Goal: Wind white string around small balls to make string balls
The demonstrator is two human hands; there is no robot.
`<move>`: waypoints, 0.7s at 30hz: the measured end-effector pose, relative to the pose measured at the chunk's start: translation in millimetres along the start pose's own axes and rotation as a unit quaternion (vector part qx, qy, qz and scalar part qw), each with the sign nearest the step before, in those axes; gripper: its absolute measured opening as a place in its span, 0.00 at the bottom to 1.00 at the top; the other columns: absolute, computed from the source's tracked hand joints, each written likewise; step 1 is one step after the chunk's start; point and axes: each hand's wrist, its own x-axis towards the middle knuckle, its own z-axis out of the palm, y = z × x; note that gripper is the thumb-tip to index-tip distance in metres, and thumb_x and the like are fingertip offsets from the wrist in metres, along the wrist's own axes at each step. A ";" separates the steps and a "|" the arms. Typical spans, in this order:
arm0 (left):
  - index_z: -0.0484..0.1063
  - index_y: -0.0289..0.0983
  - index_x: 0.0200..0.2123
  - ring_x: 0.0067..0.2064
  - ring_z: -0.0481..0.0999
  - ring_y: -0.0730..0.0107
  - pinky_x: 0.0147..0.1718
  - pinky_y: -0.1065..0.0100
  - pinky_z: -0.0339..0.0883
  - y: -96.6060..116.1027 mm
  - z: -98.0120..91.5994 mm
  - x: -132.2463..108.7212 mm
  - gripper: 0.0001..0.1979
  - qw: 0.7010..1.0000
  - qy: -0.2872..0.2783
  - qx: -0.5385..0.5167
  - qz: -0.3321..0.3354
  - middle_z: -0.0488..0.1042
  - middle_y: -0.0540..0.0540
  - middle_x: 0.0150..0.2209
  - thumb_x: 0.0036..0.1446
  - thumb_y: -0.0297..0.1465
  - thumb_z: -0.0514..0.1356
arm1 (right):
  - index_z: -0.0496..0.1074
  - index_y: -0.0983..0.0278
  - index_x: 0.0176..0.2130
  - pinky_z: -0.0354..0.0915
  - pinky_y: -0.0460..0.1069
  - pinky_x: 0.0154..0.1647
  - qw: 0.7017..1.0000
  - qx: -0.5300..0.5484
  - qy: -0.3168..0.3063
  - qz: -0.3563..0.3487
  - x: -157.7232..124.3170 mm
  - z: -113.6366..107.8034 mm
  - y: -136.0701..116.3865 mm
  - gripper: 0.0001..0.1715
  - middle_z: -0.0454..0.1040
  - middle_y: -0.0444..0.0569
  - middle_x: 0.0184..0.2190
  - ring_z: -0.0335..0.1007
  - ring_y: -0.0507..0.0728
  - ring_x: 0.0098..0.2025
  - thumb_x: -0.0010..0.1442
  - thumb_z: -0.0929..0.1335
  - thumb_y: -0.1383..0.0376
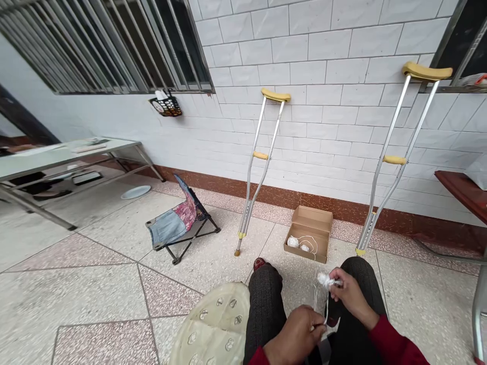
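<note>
My right hand (349, 293) is closed around a small wound bundle of white string (325, 279), just above my right knee. From the bundle a white strand (326, 304) runs down to my left hand (299, 332), and loose ends dangle beside it. The fingers of my left hand pinch that strand low between my thighs. A whitish scrap (332, 329) shows by its fingertips; what it is I cannot make out. On the floor ahead, an open cardboard box (309, 235) contains two white string balls (292, 242), with a string trailing over its front edge.
Two crutches (249, 203) (375, 203) lean on the tiled wall. A folding chair (177, 223) stands left of the box. Beside my left leg is a round pale cover (213, 327). A low table (114, 144) stands far left, a dark red table (462, 190) at right.
</note>
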 end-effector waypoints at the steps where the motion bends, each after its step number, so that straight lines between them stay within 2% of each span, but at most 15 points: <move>1: 0.66 0.36 0.19 0.30 0.71 0.71 0.44 0.70 0.60 1.1 -8.8 0.6 0.16 1.000 0.020 0.012 0.011 0.70 0.52 0.21 0.59 0.29 0.56 | 0.66 0.62 0.29 0.58 0.43 0.18 0.999 -0.013 -0.042 0.017 -3.7 1.0 7.6 0.18 0.66 0.37 0.19 0.61 0.48 0.18 0.45 0.76 0.59; 4: 0.68 0.36 0.21 0.30 0.71 0.71 0.50 0.66 0.57 0.7 -34.3 5.7 0.16 0.998 0.057 0.009 0.035 0.71 0.52 0.22 0.62 0.30 0.54 | 0.66 0.63 0.31 0.60 0.44 0.18 0.970 0.020 -0.224 0.088 -24.4 6.2 13.1 0.21 0.68 0.37 0.19 0.64 0.49 0.17 0.43 0.77 0.59; 5: 0.69 0.35 0.21 0.30 0.71 0.71 0.48 0.67 0.59 0.0 -37.6 7.6 0.17 0.998 0.052 -0.008 0.035 0.71 0.51 0.23 0.62 0.32 0.54 | 0.66 0.63 0.32 0.60 0.44 0.18 0.960 0.046 -0.259 0.100 -30.4 7.7 7.8 0.22 0.69 0.38 0.20 0.65 0.50 0.18 0.43 0.77 0.59; 6: 0.70 0.35 0.21 0.30 0.71 0.70 0.44 0.68 0.61 -0.5 -37.0 9.2 0.17 0.998 0.044 -0.034 0.030 0.71 0.51 0.23 0.62 0.33 0.53 | 0.66 0.64 0.33 0.61 0.44 0.19 0.957 0.073 -0.263 0.099 -34.0 8.5 0.0 0.22 0.70 0.40 0.21 0.66 0.50 0.18 0.43 0.77 0.58; 7: 0.70 0.35 0.22 0.30 0.71 0.70 0.40 0.70 0.62 -0.5 -32.8 10.3 0.18 0.997 0.034 -0.064 0.023 0.72 0.50 0.24 0.63 0.34 0.53 | 0.66 0.64 0.33 0.61 0.44 0.19 0.963 0.099 -0.237 0.086 -34.8 8.6 -8.9 0.22 0.71 0.40 0.22 0.67 0.50 0.19 0.44 0.77 0.58; 9: 0.71 0.34 0.23 0.30 0.72 0.70 0.35 0.72 0.62 1.3 -18.0 10.8 0.19 0.993 0.014 -0.119 0.009 0.73 0.49 0.25 0.64 0.34 0.51 | 0.66 0.64 0.32 0.61 0.44 0.20 0.981 0.135 -0.131 0.041 -28.7 7.3 -23.4 0.20 0.71 0.41 0.24 0.66 0.49 0.20 0.46 0.76 0.58; 11: 0.71 0.34 0.22 0.30 0.71 0.71 0.34 0.73 0.61 4.4 -4.2 9.9 0.19 0.992 0.007 -0.123 0.005 0.73 0.49 0.25 0.64 0.33 0.51 | 0.66 0.64 0.31 0.61 0.44 0.21 0.991 0.127 -0.045 0.005 -17.7 5.2 -25.8 0.19 0.69 0.40 0.24 0.65 0.48 0.20 0.47 0.76 0.58; 13: 0.69 0.35 0.21 0.29 0.70 0.71 0.33 0.73 0.60 6.2 -0.5 8.6 0.17 0.997 0.009 -0.079 0.006 0.71 0.51 0.23 0.61 0.31 0.54 | 0.65 0.63 0.30 0.60 0.44 0.19 0.997 0.078 -0.028 0.005 -10.0 4.0 -15.0 0.20 0.68 0.38 0.22 0.63 0.48 0.18 0.46 0.76 0.57; 15: 0.68 0.35 0.19 0.29 0.70 0.71 0.35 0.72 0.59 5.4 -8.0 7.3 0.16 1.000 0.020 -0.023 0.005 0.70 0.51 0.21 0.60 0.30 0.56 | 0.65 0.63 0.30 0.59 0.43 0.17 0.995 0.032 -0.083 0.040 -10.1 3.6 1.0 0.22 0.67 0.37 0.21 0.62 0.47 0.16 0.43 0.77 0.56; 17: 0.68 0.35 0.18 0.30 0.70 0.70 0.40 0.70 0.59 2.9 -21.0 5.9 0.17 1.000 0.025 0.014 0.010 0.70 0.51 0.21 0.59 0.29 0.56 | 0.65 0.64 0.31 0.60 0.43 0.16 0.980 0.029 -0.175 0.088 -17.0 3.0 11.9 0.23 0.69 0.38 0.23 0.64 0.47 0.16 0.42 0.77 0.57; 19: 0.68 0.35 0.19 0.29 0.69 0.71 0.46 0.67 0.57 0.8 -31.5 5.2 0.17 0.999 0.024 0.022 0.027 0.71 0.51 0.21 0.60 0.30 0.55 | 0.66 0.65 0.33 0.61 0.43 0.17 0.953 0.059 -0.267 0.133 -26.1 1.7 12.0 0.23 0.70 0.39 0.24 0.67 0.49 0.18 0.42 0.78 0.60; 21: 0.69 0.35 0.20 0.30 0.70 0.71 0.49 0.66 0.57 0.3 -34.7 6.1 0.17 0.999 0.027 0.001 0.039 0.72 0.51 0.22 0.61 0.31 0.55 | 0.67 0.66 0.34 0.62 0.42 0.17 0.929 0.094 -0.319 0.165 -33.2 0.9 2.8 0.23 0.72 0.41 0.25 0.69 0.49 0.19 0.42 0.78 0.62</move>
